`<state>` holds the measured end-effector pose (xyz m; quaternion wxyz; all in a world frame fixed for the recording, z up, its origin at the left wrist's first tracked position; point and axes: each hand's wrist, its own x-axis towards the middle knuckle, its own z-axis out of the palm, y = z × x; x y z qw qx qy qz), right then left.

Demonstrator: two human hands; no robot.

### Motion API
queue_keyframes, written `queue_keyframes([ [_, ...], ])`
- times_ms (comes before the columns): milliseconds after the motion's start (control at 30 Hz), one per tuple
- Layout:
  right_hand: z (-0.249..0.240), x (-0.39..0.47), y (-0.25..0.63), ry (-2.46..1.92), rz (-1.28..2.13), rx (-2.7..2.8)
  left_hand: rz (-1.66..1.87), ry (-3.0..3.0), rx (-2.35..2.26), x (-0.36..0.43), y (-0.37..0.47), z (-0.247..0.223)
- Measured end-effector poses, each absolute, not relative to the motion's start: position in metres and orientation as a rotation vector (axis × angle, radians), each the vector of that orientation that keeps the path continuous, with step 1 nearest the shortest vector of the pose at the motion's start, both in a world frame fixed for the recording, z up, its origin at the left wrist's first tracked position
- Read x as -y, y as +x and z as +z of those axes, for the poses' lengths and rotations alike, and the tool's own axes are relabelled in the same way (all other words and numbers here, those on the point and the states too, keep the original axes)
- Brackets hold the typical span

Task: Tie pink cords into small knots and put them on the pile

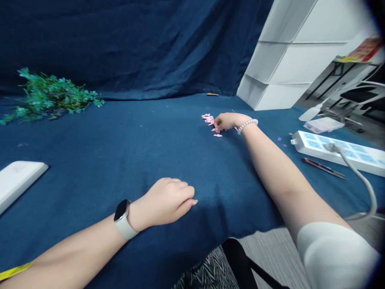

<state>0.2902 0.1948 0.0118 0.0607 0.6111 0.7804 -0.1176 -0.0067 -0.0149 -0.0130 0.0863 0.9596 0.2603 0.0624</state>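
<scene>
My right hand reaches over a small scatter of pink pieces on the dark blue cloth. Its fingertips point down and are pinched together at one of the pieces; the hand partly covers the pile. The pieces look thin and small, and their exact kind is too small to tell. A single pink piece lies just in front of the others. My left hand rests on the cloth near the front edge, curled into a loose fist, with no object showing in it.
A white power strip with a plugged cable lies at right, beside thread snips. Behind it are a clear plastic case and white boxes. Artificial greenery lies back left; a white device is at the left edge.
</scene>
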Motion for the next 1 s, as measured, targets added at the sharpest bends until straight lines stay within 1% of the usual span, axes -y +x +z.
queue_keyframes([
  [167, 0.012, -0.199, 0.290, 1.980, -0.136, -2.435, 0.225, 2.862, -0.768, 0.016, -0.008, -0.013],
  [233, 0.016, -0.197, 0.291, 2.009, -0.099, -2.433, 0.240, 2.867, -0.764, 0.017, -0.008, -0.013],
  [300, 0.021, -0.194, 0.293, 1.958, -0.222, -2.392, 0.235, 2.867, -0.759, 0.016, -0.008, -0.014],
  [400, 0.024, -0.191, 0.292, 1.799, -0.535, -2.241, 0.212, 2.874, -0.759, 0.015, -0.008, -0.014],
  [500, 0.022, -0.190, 0.289, 1.748, -0.615, -2.176, 0.207, 2.881, -0.764, 0.015, -0.008, -0.015],
  [733, 0.017, -0.192, 0.287, 1.751, -0.542, -2.238, 0.201, 2.881, -0.767, 0.015, -0.007, -0.015],
  [1000, 0.018, -0.195, 0.281, 1.827, -0.277, -2.326, 0.245, 2.891, -0.762, 0.017, -0.007, -0.015],
])
